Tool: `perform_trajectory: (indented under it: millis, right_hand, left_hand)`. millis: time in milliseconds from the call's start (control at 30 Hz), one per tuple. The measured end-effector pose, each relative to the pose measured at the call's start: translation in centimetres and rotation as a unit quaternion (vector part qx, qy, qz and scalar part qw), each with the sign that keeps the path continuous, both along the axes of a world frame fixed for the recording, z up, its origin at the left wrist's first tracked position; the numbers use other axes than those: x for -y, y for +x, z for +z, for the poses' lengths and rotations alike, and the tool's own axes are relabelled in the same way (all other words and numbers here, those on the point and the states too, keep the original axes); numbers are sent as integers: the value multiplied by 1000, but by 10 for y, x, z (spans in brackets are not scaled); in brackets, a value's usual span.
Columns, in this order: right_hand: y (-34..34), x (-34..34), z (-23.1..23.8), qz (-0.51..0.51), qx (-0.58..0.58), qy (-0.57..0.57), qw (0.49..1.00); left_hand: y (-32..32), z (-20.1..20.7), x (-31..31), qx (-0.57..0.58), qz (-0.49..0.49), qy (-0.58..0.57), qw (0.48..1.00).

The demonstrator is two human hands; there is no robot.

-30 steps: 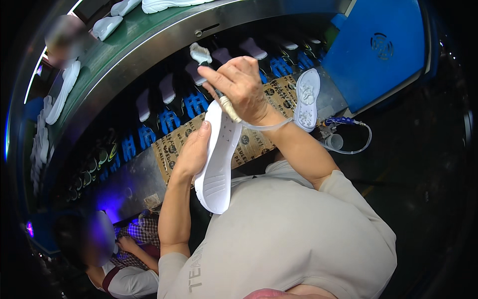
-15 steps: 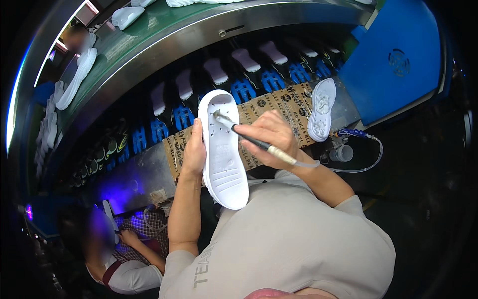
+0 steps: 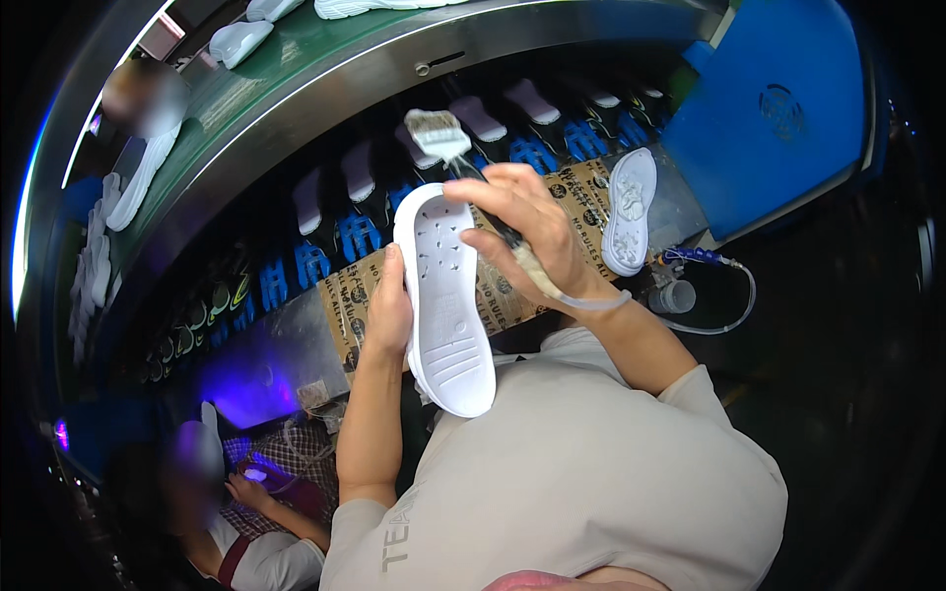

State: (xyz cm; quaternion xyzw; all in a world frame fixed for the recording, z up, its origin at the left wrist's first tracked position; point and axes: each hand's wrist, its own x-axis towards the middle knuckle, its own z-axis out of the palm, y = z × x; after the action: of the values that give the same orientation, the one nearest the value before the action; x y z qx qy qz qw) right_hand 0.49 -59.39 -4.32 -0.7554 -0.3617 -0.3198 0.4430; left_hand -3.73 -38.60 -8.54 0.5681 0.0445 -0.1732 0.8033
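Observation:
My left hand (image 3: 390, 307) is closed around the left edge of a white shoe sole (image 3: 453, 340), its thumb along the side wall and the other fingers hidden beneath. The sole is tilted, its inside facing me, with several small holes or marks in the upper part and ridges in the lower part. In my right hand (image 3: 532, 231) is a brush (image 3: 439, 136) with a dark handle and a thin clear tube running from its end. Its whitish, wet-looking bristles are raised beyond the sole's far end and apart from it.
Brown printed paper (image 3: 350, 310) covers the bench. Another white sole (image 3: 629, 212) with white smears lies to the right, near a small jar (image 3: 675, 295). Beyond are blue racks (image 3: 360, 234) bearing shoe parts, a green conveyor (image 3: 286, 54) and a blue machine (image 3: 778, 108). A co-worker (image 3: 266, 532) sits lower left.
The brush has lifted off the inside of the sole and swung up past its far end. My right hand has risen with it, while my left hand keeps holding the sole nearly in place.

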Motion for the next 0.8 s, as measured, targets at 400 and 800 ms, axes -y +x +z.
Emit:
perform_trajectory:
  millis: [400,800]
  right_hand:
    - [8,-14,-11,77,-209,83,971]
    - [13,-3,-8,147,-199,55,967]
  left_hand:
    - [-15,-1,11,50,-56,43,996]
    - [-13,7,16,-4,-82,-35,996]
